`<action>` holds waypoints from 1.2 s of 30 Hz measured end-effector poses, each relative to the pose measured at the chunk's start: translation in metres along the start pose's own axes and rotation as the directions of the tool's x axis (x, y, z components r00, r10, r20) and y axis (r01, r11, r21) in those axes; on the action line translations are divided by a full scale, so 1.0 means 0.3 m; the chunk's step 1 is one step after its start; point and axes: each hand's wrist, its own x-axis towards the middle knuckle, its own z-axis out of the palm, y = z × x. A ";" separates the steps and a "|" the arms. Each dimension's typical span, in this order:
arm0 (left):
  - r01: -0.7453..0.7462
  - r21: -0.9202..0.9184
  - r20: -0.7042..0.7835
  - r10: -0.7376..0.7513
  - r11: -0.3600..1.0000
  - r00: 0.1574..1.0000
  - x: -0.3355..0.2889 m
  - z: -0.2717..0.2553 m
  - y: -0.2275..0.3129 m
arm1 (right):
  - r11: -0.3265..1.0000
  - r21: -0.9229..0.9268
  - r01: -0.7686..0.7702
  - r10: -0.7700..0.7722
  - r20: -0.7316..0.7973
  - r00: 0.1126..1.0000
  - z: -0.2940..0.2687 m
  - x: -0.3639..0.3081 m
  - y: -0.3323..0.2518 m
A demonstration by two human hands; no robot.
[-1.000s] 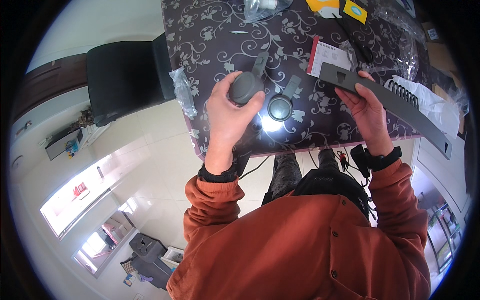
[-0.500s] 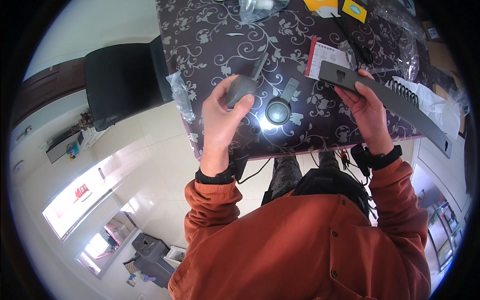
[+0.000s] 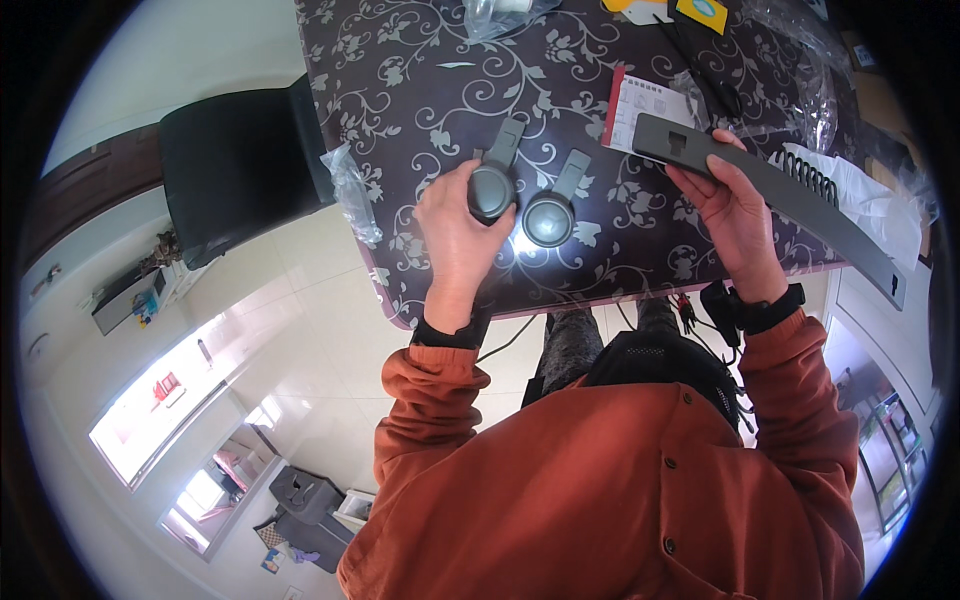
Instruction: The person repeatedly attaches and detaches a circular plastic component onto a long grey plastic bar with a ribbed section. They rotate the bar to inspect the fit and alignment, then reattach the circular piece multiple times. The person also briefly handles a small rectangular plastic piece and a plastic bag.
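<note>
My left hand has its thumb and fingers round a dark grey, round plastic part with a flat tab pointing away from me. That part is at the tabletop; whether it rests fully on it I cannot tell. A matching round part with its own tab lies just to the right, face up. In my right hand is a long, dark grey, slightly curved plastic bar, pinched near its far left end, where a small slot shows. The bar slants down to the right above the table.
A leaflet with a red edge lies behind the bar. Scissors, a black coil, white sheeting and clear plastic wrapping are on the right. A plastic bag hangs at the left edge; a black chair stands beyond.
My left hand has lowered and turned the round part from a tilted side view to face up, beside its match. My right hand keeps the bar nearly still.
</note>
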 end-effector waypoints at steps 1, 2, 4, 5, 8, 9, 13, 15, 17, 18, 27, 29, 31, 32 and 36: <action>0.006 0.004 0.001 -0.006 1.000 1.000 -0.004 0.006 -0.002 | 1.000 -0.001 -0.001 0.001 -0.004 1.000 0.000 -0.001 0.000; 0.006 0.004 0.001 -0.006 1.000 1.000 -0.008 0.011 -0.005 | 1.000 0.001 0.001 -0.001 0.000 1.000 -0.001 -0.001 0.000; 0.005 0.023 0.007 -0.005 1.000 1.000 -0.015 0.020 -0.008 | 1.000 0.008 0.008 -0.008 0.012 1.000 -0.001 -0.001 0.000; -0.002 0.025 0.004 0.002 1.000 1.000 -0.017 0.025 -0.009 | 1.000 0.006 0.004 -0.004 0.011 1.000 0.000 -0.002 0.000; 0.033 0.032 0.053 -0.035 0.999 0.998 -0.021 0.032 -0.011 | 1.000 0.007 0.003 -0.003 0.022 1.000 -0.002 -0.004 -0.004; -0.004 0.059 0.029 0.002 0.998 1.000 -0.025 0.030 -0.009 | 1.000 0.007 0.002 -0.003 0.027 1.000 -0.003 -0.005 -0.006; -0.086 0.089 -0.058 0.091 0.992 0.994 -0.060 0.009 0.022 | 1.000 0.011 0.007 -0.008 0.043 0.999 -0.008 -0.012 -0.013; -0.130 0.019 -0.102 0.131 0.991 0.986 -0.097 0.002 0.058 | 1.000 0.012 0.004 -0.004 0.040 0.999 -0.008 -0.016 -0.016; -0.130 0.043 -0.020 0.131 0.991 0.991 -0.139 0.024 0.110 | 1.000 0.016 0.003 -0.003 0.047 0.999 -0.007 -0.021 -0.021; -0.139 0.056 -0.018 0.140 0.989 0.990 -0.152 0.038 0.131 | 1.000 0.017 0.002 -0.003 0.050 0.999 -0.005 -0.023 -0.023; -0.234 0.176 0.190 0.200 0.956 0.961 -0.134 0.102 0.181 | 0.999 0.044 0.030 -0.034 0.099 0.995 0.038 -0.066 -0.079; -0.204 0.155 0.221 0.167 0.967 0.961 -0.135 0.103 0.193 | 0.998 0.043 0.039 -0.043 0.091 0.995 0.057 -0.078 -0.099; -0.128 0.087 0.245 0.103 0.988 0.964 -0.141 0.105 0.199 | 0.997 0.060 0.049 -0.056 0.116 0.992 0.074 -0.091 -0.120; -0.067 0.028 0.255 0.058 0.997 0.965 -0.145 0.107 0.199 | 0.997 0.060 0.058 -0.065 0.126 0.990 0.080 -0.097 -0.130; -0.008 -0.251 0.132 0.042 0.968 0.990 -0.168 0.115 0.178 | 0.995 0.060 0.082 -0.091 0.163 0.982 0.099 -0.124 -0.162</action>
